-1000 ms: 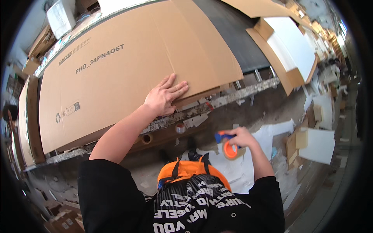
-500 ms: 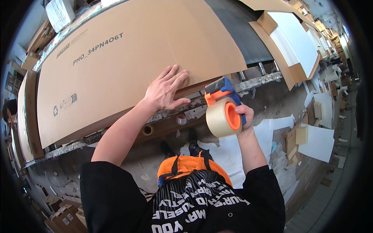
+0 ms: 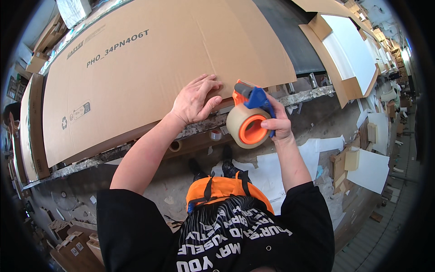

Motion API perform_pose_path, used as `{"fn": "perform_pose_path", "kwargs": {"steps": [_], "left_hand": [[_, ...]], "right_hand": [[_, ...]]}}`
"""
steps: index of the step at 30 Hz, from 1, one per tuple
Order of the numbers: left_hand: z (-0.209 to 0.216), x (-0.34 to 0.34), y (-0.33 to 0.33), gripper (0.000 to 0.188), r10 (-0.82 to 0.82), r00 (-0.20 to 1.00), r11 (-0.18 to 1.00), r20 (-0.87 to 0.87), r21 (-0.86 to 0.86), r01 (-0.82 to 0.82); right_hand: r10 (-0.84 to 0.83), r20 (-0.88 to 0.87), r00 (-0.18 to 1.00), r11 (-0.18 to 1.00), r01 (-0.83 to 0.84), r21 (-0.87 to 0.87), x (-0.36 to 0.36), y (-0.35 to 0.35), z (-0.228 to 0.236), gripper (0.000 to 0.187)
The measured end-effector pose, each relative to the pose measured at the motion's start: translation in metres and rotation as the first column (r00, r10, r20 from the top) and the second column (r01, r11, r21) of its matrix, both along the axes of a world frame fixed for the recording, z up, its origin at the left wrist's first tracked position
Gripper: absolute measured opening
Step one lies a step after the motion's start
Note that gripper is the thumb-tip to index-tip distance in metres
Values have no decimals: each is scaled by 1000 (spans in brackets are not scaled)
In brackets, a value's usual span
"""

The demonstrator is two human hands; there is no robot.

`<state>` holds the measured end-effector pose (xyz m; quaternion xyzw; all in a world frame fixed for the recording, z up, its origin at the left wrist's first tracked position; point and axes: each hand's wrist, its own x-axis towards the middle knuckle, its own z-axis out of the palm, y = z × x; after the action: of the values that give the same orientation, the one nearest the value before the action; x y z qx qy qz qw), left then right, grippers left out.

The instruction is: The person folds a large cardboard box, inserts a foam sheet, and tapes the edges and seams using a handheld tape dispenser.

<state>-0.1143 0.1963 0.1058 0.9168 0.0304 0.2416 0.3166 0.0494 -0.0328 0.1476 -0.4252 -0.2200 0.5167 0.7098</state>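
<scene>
A large brown cardboard box (image 3: 149, 77) lies flat in front of me, its top panel covering most of the work surface. My left hand (image 3: 197, 99) rests on the panel near its front edge, fingers slightly bent and thumb apart, holding nothing. In my right hand (image 3: 278, 121) is a blue and orange tape dispenser (image 3: 259, 100), loaded with a wide roll of clear tape (image 3: 240, 124). The dispenser's head is tilted up beside the box's near edge, a short way right of my left hand. Whether it touches the cardboard I cannot tell.
An open carton with white panels (image 3: 346, 50) sits farther along the dark conveyor belt (image 3: 290, 34) on the right. Another box (image 3: 34, 127) stands at the left end. Below the bench edge are tape rolls (image 3: 216, 134); white sheets (image 3: 299, 163) cover part of the floor.
My right hand has brought the tape dispenser left and slightly up, turning it closer to the box edge. My left hand's fingers have drawn in and bent a little on the cardboard.
</scene>
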Motion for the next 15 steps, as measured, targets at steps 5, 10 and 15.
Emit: {"fn": "perform_pose_path", "kwargs": {"steps": [5, 10, 15], "left_hand": [[-6, -7, 6, 51, 57, 997, 994, 51, -94, -52], [0, -8, 6, 61, 97, 994, 982, 55, -168, -87], [7, -10, 12, 60, 70, 997, 982, -8, -173, -71]], "right_hand": [[-92, 426, 900, 993, 114, -26, -10, 26, 1, 92], [-147, 615, 774, 978, 207, -28, -36, 43, 5, 95], [-164, 625, 763, 968, 246, -47, -56, 51, 10, 107]]}}
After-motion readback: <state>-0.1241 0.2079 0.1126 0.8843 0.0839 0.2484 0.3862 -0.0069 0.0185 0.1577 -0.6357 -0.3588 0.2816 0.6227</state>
